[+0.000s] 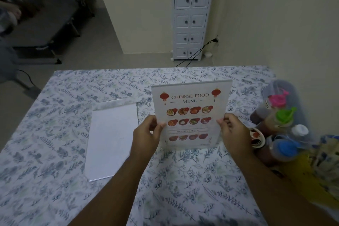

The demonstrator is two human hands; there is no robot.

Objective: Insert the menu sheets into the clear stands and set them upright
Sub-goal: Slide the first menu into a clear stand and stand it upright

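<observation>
A clear stand with a "Chinese Food Menu" sheet inside it is upright near the middle of the table, its base close to the cloth. My left hand pinches its left edge and my right hand pinches its right edge. To the left, a second clear stand lies flat on the table with a blank white sheet face showing.
The table has a blue floral cloth. Several sauce bottles with pink, green, white and blue caps crowd the right edge, next to a small patterned cup and yellow packaging. A white drawer cabinet stands against the far wall.
</observation>
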